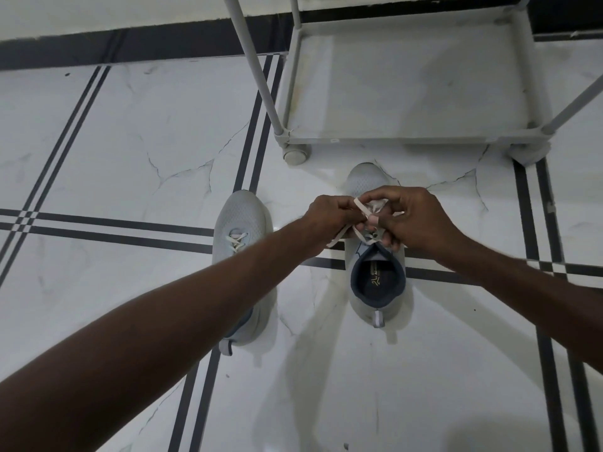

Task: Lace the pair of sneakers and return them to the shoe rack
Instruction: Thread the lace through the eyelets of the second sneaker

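Head view: left hand and right hand pinch the lace, hiding the right sneaker's eyelets.

left hand: pinching lace over right sneaker | right hand: fingers closed on same lace, at the eyelets | left sneaker: on floor just beside, laced, partly under left forearm | shoe rack: beyond both toes, bottom shelf bare
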